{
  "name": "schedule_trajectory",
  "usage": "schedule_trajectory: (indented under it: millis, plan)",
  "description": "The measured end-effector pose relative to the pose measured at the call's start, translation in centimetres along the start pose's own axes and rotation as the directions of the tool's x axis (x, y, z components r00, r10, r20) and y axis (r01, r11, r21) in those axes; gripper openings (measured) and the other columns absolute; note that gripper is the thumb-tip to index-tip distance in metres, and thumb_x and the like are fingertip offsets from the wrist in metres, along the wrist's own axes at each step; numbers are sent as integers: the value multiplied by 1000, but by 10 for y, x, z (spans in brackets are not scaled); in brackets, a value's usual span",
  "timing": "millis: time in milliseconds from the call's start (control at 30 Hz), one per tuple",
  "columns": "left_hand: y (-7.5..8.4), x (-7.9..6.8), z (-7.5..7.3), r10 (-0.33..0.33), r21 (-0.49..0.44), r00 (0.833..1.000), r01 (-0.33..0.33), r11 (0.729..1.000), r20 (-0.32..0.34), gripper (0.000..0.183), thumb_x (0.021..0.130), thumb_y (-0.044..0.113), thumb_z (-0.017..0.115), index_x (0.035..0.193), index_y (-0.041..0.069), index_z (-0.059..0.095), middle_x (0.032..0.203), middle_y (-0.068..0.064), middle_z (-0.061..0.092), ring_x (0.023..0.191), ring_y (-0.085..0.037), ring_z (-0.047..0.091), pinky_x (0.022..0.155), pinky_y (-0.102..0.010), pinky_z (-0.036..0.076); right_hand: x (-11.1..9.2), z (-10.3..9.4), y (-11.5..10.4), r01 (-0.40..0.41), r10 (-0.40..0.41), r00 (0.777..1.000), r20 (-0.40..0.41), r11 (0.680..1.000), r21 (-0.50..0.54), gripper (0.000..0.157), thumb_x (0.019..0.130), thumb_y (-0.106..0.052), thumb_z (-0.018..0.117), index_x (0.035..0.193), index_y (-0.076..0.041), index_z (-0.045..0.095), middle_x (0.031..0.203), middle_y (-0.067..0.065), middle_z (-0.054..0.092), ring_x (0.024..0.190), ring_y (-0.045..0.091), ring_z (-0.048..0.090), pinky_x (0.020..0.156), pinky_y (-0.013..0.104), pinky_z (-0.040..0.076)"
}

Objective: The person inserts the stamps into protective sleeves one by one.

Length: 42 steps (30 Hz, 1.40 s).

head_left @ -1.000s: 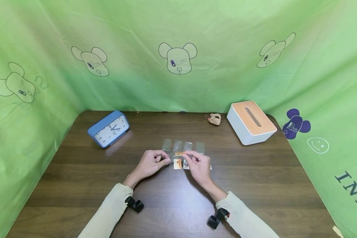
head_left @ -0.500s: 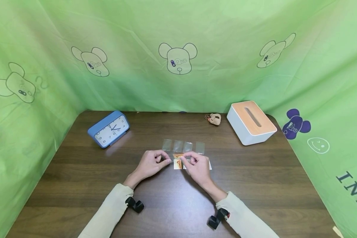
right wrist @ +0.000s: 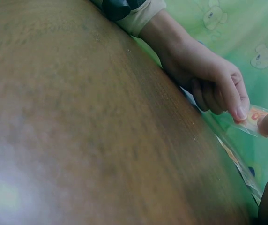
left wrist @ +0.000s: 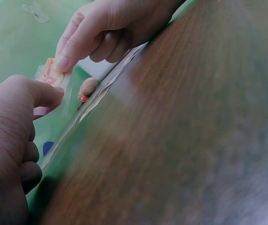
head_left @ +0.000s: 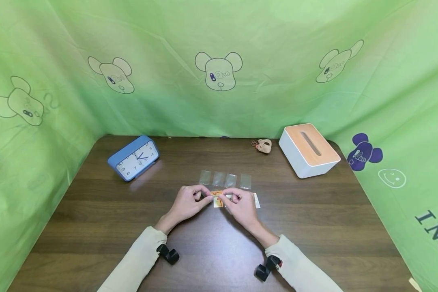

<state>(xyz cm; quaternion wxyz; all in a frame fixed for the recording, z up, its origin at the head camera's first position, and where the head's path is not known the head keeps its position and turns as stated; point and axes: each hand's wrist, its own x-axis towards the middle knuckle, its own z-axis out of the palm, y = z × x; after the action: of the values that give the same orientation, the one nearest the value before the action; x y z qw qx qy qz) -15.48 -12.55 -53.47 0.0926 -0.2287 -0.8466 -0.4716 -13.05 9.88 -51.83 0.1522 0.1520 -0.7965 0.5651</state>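
Observation:
A small orange-patterned card [left wrist: 49, 74] is held up between both hands, close in front of the fingertips. Around it shows a clear plastic sleeve [left wrist: 67, 96], its edges reaching past the card. My left hand [head_left: 187, 203] pinches the left side between thumb and index finger. From the right, my right hand [head_left: 242, 207] pinches the other side the same way, its remaining fingers curled under. In the right wrist view the card [right wrist: 255, 115] spans between the two thumbs. Below the hands lies another orange-and-white card [head_left: 217, 202]; further cards [head_left: 257, 200] are partly hidden behind my right hand.
Several clear sleeves [head_left: 245, 181] lie in a row just beyond the hands. A blue clock [head_left: 135, 158] stands at the back left, a tissue box [head_left: 308, 150] at the back right. Near it sits a small beige trinket [head_left: 264, 146]. Green printed cloth [head_left: 219, 109] walls the table.
My left hand has shifted slightly right, closing the gap to my right hand. The held card has come lower and nearer to my left fingertips. My right thumb has moved slightly left.

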Motion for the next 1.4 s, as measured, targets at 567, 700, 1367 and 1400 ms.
schedule_trajectory:
  millis: [567,700,1367,1400]
  plan:
    - [-2,0,1,59,-13,998,-59,998,-17,12,93,26,89,90,22,79,61,17,28,57,1,26,53,-22,26,0,0,1,19,-19,999,47,1000,-2,6,90,-4,89,95,-4,87,57,-16,35,53,-5,29,52,17,26]
    - [-8,1,4,29,17,1000,-29,999,-2,12,91,25,90,90,26,79,61,23,26,56,4,26,53,-19,25,-1,-1,1,38,-36,994,99,999,-27,8,93,-2,85,100,-3,87,56,-17,35,53,-8,27,51,17,25]
    - [2,0,0,71,-38,997,-71,997,-12,8,92,20,88,90,20,80,63,20,28,58,4,25,53,-21,25,0,0,1,59,-60,997,38,998,5,11,86,-7,94,88,-12,84,60,-17,34,55,-6,30,51,18,26]
    - [3,0,0,79,-40,997,-80,996,-15,9,92,20,88,90,19,80,63,19,29,58,4,25,53,-21,25,0,0,1,64,-64,997,38,998,-1,11,86,-6,93,88,-12,84,60,-17,34,55,-6,29,51,18,26]
